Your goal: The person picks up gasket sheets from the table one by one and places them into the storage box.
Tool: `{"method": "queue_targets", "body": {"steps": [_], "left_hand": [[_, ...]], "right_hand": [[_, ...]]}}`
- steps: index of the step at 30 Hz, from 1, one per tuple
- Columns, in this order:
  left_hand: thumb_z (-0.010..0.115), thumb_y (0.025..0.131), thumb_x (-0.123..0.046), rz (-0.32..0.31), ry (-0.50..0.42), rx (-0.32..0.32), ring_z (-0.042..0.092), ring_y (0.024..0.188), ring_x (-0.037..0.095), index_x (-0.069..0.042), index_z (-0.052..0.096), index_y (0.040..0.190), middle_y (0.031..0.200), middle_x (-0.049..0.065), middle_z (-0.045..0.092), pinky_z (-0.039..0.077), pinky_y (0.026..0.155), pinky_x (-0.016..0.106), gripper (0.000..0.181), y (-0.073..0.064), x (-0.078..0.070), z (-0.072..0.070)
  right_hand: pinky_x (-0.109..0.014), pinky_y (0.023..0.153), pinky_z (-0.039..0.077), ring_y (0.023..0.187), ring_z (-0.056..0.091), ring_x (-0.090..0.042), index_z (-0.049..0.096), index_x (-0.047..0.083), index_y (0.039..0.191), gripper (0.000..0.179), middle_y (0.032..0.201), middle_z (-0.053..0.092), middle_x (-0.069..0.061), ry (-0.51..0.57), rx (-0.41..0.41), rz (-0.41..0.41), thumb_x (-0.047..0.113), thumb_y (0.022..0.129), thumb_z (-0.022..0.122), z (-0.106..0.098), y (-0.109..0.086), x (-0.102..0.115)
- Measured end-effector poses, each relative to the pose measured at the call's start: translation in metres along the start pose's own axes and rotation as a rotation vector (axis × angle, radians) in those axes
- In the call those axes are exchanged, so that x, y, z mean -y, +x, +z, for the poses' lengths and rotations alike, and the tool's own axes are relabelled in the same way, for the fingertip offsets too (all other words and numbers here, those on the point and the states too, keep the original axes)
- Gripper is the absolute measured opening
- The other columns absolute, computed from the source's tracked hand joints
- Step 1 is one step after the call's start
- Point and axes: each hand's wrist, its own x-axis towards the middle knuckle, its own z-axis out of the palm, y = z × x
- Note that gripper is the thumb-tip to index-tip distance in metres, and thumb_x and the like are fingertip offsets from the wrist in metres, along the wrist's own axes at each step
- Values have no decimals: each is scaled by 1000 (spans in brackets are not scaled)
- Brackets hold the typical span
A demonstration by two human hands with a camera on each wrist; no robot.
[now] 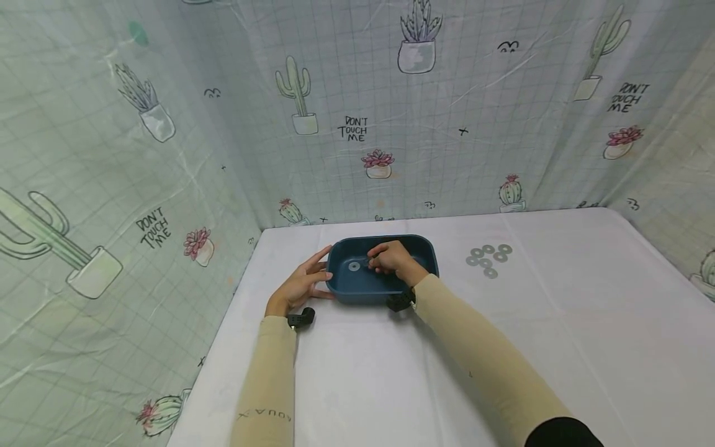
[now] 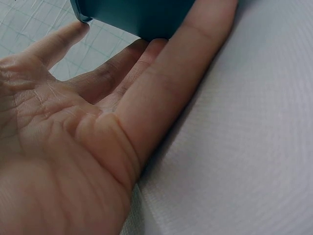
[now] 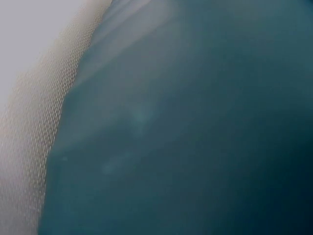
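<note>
A dark blue rectangular tub (image 1: 357,292) stands on the white table. My left hand (image 1: 301,284) is at its left end, fingers spread and fairly straight against the outside wall; in the left wrist view, fingertips touch the tub (image 2: 132,17). My right hand (image 1: 391,259) reaches over the near rim into the tub, fingers bent and pinching a small pale ring, partly hidden, just above the floor. A flat grey washer (image 1: 354,266) lies on the tub's floor to the left of those fingertips. The right wrist view shows mostly blurred tub wall (image 3: 195,122).
Several flat grey washers (image 1: 486,262) lie loosely grouped on the white table (image 1: 558,347), right of the tub. A cactus-print curtain (image 1: 335,174) hangs along the table's far edge and left side.
</note>
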Motion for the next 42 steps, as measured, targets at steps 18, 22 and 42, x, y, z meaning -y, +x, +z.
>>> {"method": "queue_targets", "body": {"steps": [18,22,42], "left_hand": [[58,101,-4,3,-8,-2,37,147,47,-39,29,161,167,16,24,57,91,62,76,-1,0,0],[58,101,-4,-1,-6,-6,38,147,46,-40,29,161,167,15,25,58,91,61,75,-2,-1,0],[58,101,-4,-2,0,-14,40,145,46,-39,30,161,167,15,26,58,91,61,75,-3,-2,3]], "right_hand": [[-24,54,51,60,63,-11,72,2,106,18,77,71,-3,-221,-82,15,6,89,78,5,6,-1],[-23,53,51,59,63,-10,72,2,104,16,77,69,-4,-248,-86,-2,7,89,77,6,9,0],[-28,70,54,78,64,-16,72,5,114,20,104,70,-11,-95,-110,-141,16,100,63,-1,-4,4]]}}
